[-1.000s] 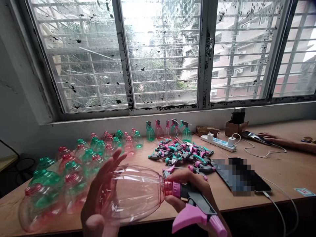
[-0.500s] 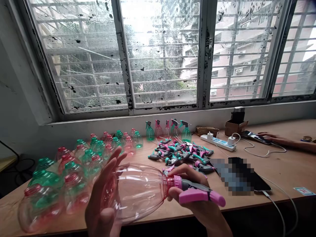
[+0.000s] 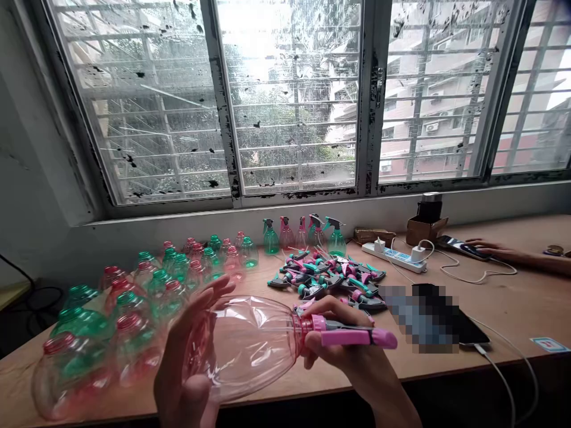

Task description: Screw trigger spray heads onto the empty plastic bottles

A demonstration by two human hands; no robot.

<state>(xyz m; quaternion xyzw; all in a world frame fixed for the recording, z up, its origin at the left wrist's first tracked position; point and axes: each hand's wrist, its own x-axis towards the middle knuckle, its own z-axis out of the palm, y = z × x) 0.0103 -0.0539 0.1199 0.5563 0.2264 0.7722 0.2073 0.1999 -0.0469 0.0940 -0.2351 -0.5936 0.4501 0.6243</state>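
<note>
A clear pink spray bottle (image 3: pixel 254 351) lies sideways in the air above the table's front edge, between my two hands. My left hand (image 3: pixel 190 356) cups its base, with the palm against the bottom and the fingers along the side. At the neck, my right hand (image 3: pixel 339 339) is closed around the pink collar of the spray head (image 3: pixel 357 337). The pink trigger points right, and the thin tube shows inside the bottle. Behind my right hand lies a heap of loose spray heads (image 3: pixel 330 276) in pink, green and grey.
Open pink and green bottles (image 3: pixel 129 348) crowd the table's left side. Several bottles with spray heads (image 3: pixel 270 238) stand below the window. A power strip (image 3: pixel 395 257), a phone (image 3: pixel 473 330) with its cable, and another person's hand (image 3: pixel 486 246) at a second phone are on the right.
The spray head has turned a little at the neck, and its trigger has shifted slightly left and up. My right fingers have moved around the collar. My left hand still cups the base.
</note>
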